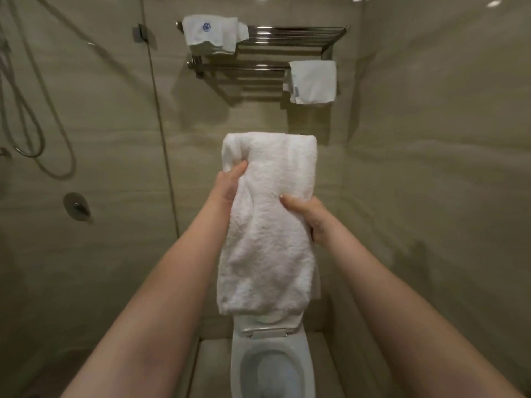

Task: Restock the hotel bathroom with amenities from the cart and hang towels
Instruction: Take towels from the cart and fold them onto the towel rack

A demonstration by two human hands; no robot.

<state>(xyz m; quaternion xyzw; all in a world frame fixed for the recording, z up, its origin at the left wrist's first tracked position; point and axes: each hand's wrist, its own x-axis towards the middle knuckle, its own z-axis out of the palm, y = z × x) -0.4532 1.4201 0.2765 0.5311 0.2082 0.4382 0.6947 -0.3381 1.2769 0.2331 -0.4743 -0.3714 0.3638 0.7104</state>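
Note:
A folded thick white towel hangs lengthwise in front of me, held up in the air below the chrome towel rack on the far wall. My left hand grips the towel's upper left edge, thumb on the front. Lower down, my right hand grips its right edge. On the rack's top shelf lies a small white towel with a blue logo. Another small white towel hangs from the lower bar at the right.
An open toilet stands directly below the towel. A glass shower partition runs along the left, with a shower hose and a wall valve behind it. Beige tiled walls close in on both sides.

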